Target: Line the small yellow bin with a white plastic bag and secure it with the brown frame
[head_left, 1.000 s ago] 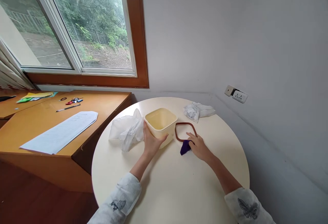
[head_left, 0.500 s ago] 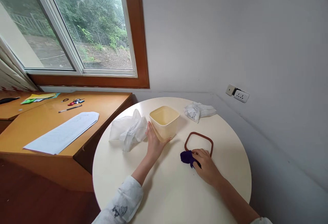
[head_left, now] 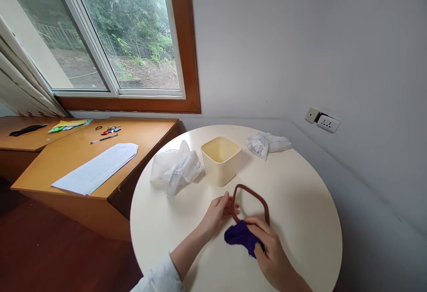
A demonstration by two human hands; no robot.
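In the head view a brown ring with rounded corners, like a container's rim (head_left: 252,192), is tilted up over the table. My right hand (head_left: 271,252) is closed on a dark purple cloth (head_left: 243,237), at the ring's near edge, and appears to grip the ring along with it. At the ring's left side is my left hand (head_left: 216,216), its fingers stretched out behind the ring and its thumb apart from them. Whether its fingers touch the ring I cannot tell. Beyond the hands a pale yellow square plastic container (head_left: 220,170) stands upright without a lid.
On the round white table (head_left: 300,212), a crumpled clear plastic bag (head_left: 178,167) lies left of the container and a bag of white scraps (head_left: 262,144) behind right. A wooden desk (head_left: 147,128) at left holds papers (head_left: 100,167), a pen (head_left: 104,138) and small items. A wall (head_left: 267,51) borders the back.
My left hand has let go of the container and moved right and nearer, to the ring. My right hand has drawn the cloth nearer, and the ring has come up tilted. The view has shifted slightly.
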